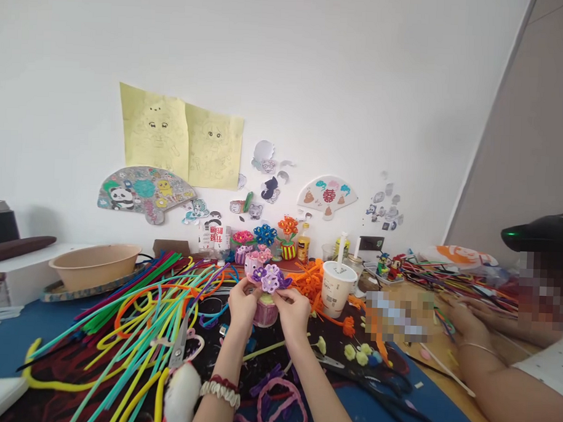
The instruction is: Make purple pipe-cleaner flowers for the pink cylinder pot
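Note:
A bunch of light and dark purple pipe-cleaner flowers [270,278] stands above a small pink-purple pot [265,314] with pale yellow at its top. My left hand [242,307] pinches the bunch from the left side, thumb and fingers pressed at the petals. From the right, my right hand [293,313] pinches the darker purple petals. The fingertips partly hide what they grip. Just below the hands lie a yellow-green pipe-cleaner stem [265,351] and a looped pink pipe cleaner [281,414].
Colourful pipe cleaners [134,329] spread over the left side. Black-handled scissors [386,387] lie at right; other scissors [179,346] lie at left. A lidded paper cup [338,290] stands right of the hands. Finished flower pots [288,248] line the wall. Another person's arm [483,366] rests at right.

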{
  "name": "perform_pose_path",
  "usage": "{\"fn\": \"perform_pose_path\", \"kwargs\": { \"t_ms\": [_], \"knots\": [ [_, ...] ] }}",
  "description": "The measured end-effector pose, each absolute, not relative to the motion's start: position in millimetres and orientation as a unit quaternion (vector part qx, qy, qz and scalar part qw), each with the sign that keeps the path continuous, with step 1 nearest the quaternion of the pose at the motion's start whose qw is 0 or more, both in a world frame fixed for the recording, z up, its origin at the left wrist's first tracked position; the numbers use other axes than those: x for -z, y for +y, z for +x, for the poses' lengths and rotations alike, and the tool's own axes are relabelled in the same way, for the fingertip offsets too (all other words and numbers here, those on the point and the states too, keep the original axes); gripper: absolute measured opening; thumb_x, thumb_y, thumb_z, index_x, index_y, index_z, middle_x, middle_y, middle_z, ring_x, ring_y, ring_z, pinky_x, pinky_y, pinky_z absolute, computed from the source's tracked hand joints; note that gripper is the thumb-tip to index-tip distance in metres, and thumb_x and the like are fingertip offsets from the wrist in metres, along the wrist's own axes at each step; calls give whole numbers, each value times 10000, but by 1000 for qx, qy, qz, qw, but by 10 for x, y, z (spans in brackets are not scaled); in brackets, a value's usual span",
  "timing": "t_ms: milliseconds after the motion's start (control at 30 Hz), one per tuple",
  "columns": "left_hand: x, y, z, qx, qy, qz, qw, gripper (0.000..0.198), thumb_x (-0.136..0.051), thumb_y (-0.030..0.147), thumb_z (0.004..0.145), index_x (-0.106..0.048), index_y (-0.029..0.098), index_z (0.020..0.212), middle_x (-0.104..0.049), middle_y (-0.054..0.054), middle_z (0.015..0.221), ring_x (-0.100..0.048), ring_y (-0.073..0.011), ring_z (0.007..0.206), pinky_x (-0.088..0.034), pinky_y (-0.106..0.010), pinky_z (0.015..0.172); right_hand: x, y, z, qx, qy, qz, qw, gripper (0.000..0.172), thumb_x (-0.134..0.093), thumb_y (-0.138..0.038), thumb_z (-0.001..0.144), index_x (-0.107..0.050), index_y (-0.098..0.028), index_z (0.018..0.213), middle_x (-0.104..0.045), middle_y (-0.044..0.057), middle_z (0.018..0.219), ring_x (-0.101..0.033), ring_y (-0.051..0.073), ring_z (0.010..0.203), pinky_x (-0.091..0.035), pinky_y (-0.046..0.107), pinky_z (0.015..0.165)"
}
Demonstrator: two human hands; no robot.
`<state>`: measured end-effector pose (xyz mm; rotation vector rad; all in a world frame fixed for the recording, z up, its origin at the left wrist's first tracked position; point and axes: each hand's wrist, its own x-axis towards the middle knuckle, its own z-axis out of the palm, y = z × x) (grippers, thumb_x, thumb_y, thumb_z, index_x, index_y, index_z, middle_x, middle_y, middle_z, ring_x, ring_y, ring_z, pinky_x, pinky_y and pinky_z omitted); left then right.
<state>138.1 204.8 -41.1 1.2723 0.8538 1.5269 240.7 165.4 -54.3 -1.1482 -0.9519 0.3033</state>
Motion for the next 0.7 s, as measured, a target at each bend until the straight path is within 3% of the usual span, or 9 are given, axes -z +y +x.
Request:
{"fn": "perform_pose_path", "kwargs": {
  "t_ms": [467, 700],
  "knots": [
    [390, 2053, 1338, -613, 364, 529, 461, 139, -712, 252, 801, -662, 134, 856, -684, 2, 789, -651, -160, 794, -508, -365, 816, 498, 1615, 2416, -155, -414, -556, 704, 190, -726, -328, 664, -768, -143, 672, -728, 61, 652, -621, 194, 591, -484, 295, 607],
    [415, 2052, 1335, -613, 360, 517, 477, 201, -641, 329, 869, -641, 132, 901, -683, -23, 901, -653, -164, 846, -526, -384, 831, 464, 1569, 2515, -177, -378, -629, 656, 171, -670, -298, 853, -691, -128, 868, -700, 22, 861, -655, 169, 780, -538, 318, 732]
  ]
}}
